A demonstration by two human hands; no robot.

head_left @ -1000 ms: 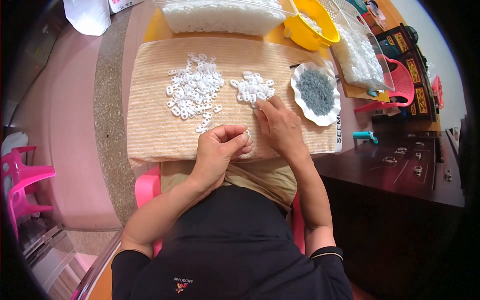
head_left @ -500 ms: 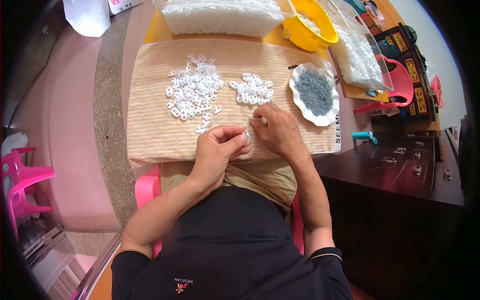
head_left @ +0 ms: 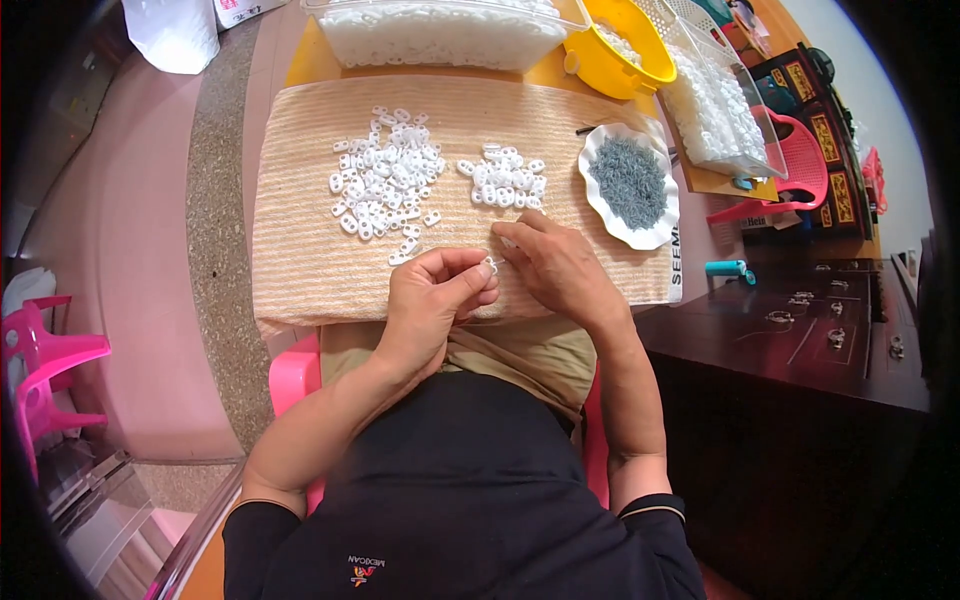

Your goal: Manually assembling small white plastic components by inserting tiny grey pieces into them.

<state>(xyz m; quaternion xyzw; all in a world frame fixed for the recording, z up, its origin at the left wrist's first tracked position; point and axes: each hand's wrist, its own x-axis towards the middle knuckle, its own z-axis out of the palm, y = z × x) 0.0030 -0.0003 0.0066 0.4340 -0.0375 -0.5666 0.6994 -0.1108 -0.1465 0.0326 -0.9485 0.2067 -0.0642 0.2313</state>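
My left hand (head_left: 435, 292) is closed in a pinch, thumb against forefinger. A small white plastic piece with holes (head_left: 491, 265) shows at its fingertips. Just to the right, my right hand (head_left: 558, 262) has its fingers bent together over the cloth; a whitish bit shows at the tips, too small to make out. Beyond the hands lie two heaps of white two-holed oval pieces: a large spread heap (head_left: 385, 175) on the left and a smaller heap (head_left: 508, 178) in the middle. A scalloped white dish (head_left: 591, 205) on the right holds many small grey-blue pieces.
A striped beige cloth (head_left: 310, 270) covers the work surface. Behind it stand a clear bin of white pieces (head_left: 440, 45), a yellow basin (head_left: 612, 75) and another clear bin (head_left: 715, 115). A dark wooden cabinet (head_left: 770, 340) is at the right, a pink stool (head_left: 50, 350) at the left.
My right hand has shifted slightly, and its fingers have drawn a little left and straightened somewhat. My left hand keeps its pinch on the white piece nearly in place.
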